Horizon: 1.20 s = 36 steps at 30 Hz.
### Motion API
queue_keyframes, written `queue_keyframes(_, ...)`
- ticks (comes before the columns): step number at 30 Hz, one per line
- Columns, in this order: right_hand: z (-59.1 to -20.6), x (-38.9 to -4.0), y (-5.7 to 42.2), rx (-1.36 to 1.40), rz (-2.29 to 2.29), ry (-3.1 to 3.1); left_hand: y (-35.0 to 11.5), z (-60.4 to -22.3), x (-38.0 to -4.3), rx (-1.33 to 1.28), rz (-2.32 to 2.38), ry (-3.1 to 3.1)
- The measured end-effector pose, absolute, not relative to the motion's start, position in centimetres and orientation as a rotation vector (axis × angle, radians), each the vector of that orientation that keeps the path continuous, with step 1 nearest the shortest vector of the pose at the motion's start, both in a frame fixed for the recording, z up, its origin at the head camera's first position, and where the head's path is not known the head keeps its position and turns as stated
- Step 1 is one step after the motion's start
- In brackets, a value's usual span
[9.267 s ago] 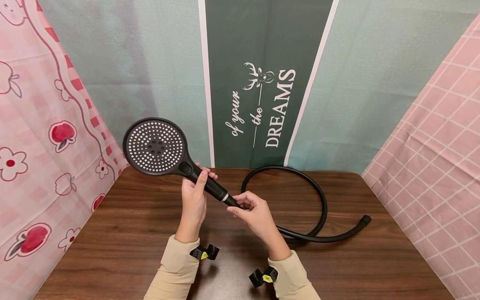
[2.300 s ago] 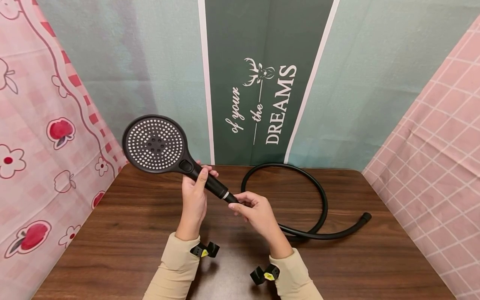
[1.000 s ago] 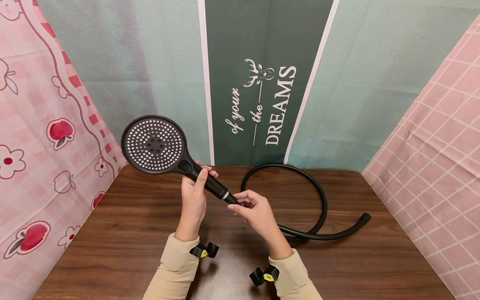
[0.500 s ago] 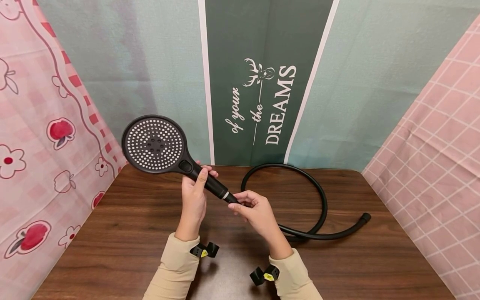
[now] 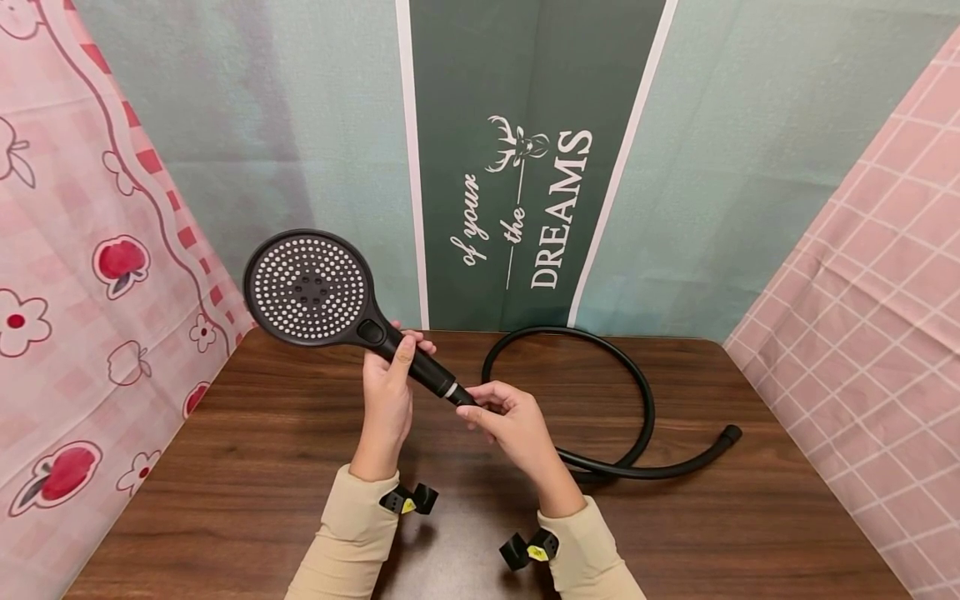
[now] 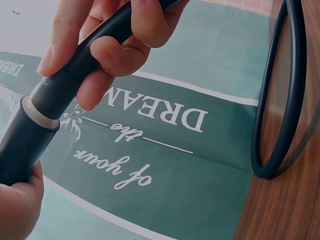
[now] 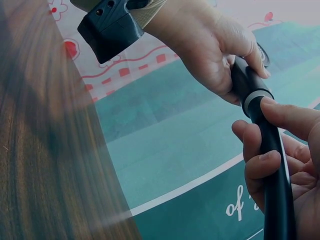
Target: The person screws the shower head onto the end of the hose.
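Observation:
A black shower head with a round face of white nozzles is held above the table, tilted with its face up at the left. My left hand grips its handle, thumb along the front. My right hand pinches the hose's connector end at the bottom of the handle, thumb and fingertips around it. In the left wrist view, a pale ring shows between the handle and the connector, which line up end to end. In the right wrist view, the hose runs down through my right fingers.
The black hose loops over the wooden table on the right, its loose end pointing to the right. Fabric hangs behind the table, with pink patterned cloth at both sides. A small black camera is strapped to each wrist.
Both hands keep their holds on the shower head and connector. Since the oldest frame, my right thumb and fingers have shifted slightly on the connector; the hose loop lies as before.

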State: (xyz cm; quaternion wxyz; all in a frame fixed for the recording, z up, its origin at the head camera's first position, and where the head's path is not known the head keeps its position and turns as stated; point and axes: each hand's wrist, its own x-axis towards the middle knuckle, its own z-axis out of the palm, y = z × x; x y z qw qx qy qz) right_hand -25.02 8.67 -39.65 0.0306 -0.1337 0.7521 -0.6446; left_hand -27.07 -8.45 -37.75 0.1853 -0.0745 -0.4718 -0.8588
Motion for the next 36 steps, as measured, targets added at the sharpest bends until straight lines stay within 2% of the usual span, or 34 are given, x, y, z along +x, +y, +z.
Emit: queue_keyframes(36,-39.55,-24.92,8.69,-0.388,-1.967,2.315,-8.44,-37.69,-26.95,-0.214,-2.423,-1.316)
